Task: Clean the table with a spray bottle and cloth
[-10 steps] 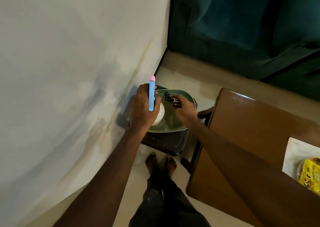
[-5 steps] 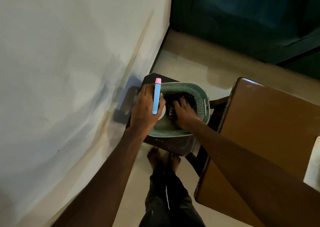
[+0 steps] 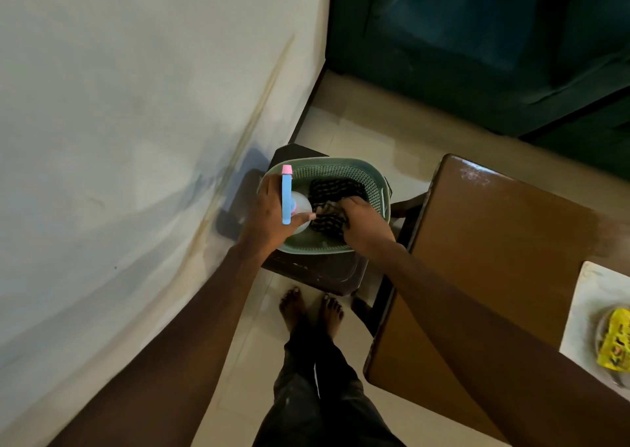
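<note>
My left hand (image 3: 269, 214) grips a spray bottle (image 3: 287, 196) with a blue head, a pink nozzle tip and a pale body, held over the left side of a green mesh basket (image 3: 371, 180). A black patterned cloth (image 3: 332, 191) lies inside the basket. My right hand (image 3: 366, 223) is down in the basket with its fingers closed on the cloth's near part. The basket stands on a dark stool (image 3: 317, 276) by the wall. The brown wooden table (image 3: 504, 249) is to the right.
A white wall (image 3: 136, 139) runs close on the left. A dark green sofa (image 3: 477, 54) fills the back. On the table's right edge lies a white mat (image 3: 586, 313) with a yellow packet (image 3: 617, 341). My bare feet (image 3: 310, 308) stand on the tiled floor.
My right hand went from holding the cloth above the basket to pushing it down inside. The left hand kept the spray bottle over the basket. The view shifted slightly.
</note>
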